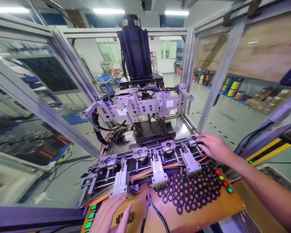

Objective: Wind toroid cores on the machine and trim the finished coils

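My right hand (214,147) reaches to the rightmost round metal fixture (193,139), its fingers bent together at the fixture's right side. A dark piece shows under those fingers, but its kind cannot be made out. My left hand (109,215) is at the lower left of the orange panel (184,221), fingers stretched out and thumb apart, holding nothing visible. Beside its thumb lies a small dark ring-shaped part (124,218), partly covered. Pliers (149,204) lie to the right of it, jaws spread. Many black rings (189,191) are spread on the panel below the fixtures.
More round fixtures (140,152) stand in a row along the machine's front rail. Behind them rises a black press-like unit (135,51) over a white plate assembly (145,106). Lit push buttons (225,183) sit at the panel's right edge. An aluminium frame (72,71) surrounds the machine.
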The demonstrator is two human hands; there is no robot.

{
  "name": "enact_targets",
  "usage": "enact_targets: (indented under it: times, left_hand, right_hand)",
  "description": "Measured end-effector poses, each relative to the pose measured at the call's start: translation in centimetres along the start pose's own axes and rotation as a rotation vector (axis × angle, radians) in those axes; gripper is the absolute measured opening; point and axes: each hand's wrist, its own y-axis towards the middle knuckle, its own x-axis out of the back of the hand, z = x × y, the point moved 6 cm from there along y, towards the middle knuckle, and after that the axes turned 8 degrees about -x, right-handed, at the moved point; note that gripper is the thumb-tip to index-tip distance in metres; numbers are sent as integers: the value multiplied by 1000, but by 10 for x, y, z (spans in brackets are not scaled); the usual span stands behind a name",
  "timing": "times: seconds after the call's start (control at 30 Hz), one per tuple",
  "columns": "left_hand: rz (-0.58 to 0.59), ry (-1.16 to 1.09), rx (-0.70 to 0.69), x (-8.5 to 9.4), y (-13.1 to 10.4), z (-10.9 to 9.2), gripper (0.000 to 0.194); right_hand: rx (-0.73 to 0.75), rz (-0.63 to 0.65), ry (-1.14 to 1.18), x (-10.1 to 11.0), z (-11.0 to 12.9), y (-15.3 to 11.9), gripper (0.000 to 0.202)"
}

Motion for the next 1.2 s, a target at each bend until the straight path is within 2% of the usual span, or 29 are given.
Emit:
enact_targets:
  times: [0.07,0.1,0.17,0.27,0.37,0.43,0.57,0.87,1.03,1.13,1.2]
  left_hand:
    - [83,-110,-146,-28,65,-8,29]
    - [149,-135,-180,-49,94,-9,25]
    - [349,-141,-157,-101,137,-6,25]
    - [479,-188,-186,-163,169,-6,23]
    - [558,-213,-211,-197,173,-7,20]
    - [605,-210,-213,-207,171,-7,19]
    - [670,-183,-190,-215,169,-5,20]
    - [796,-127,-136,-220,172,-1,20]
    - [900,-99,-140,-223,169,-2,27]
    - [964,-91,-135,-225,167,-3,33]
    - [994,-98,-118,-226,166,-3,34]
  right_hand:
    - [-22,118,-26,-7,-25,18,13]
    - [-26,172,-29,-11,-32,26,12]
    - [-30,268,-20,-20,-40,35,17]
    - [-44,367,4,-35,-45,40,21]
    - [-59,427,23,-47,-49,40,23]
    - [-67,452,34,-54,-51,39,22]
    - [-75,499,64,-65,-55,41,21]
    - [-167,629,118,-80,-60,49,25]
    - [-204,626,199,-65,-60,59,23]
    - [-187,541,295,-46,-49,59,17]
    - [-165,446,367,-30,-32,52,8]
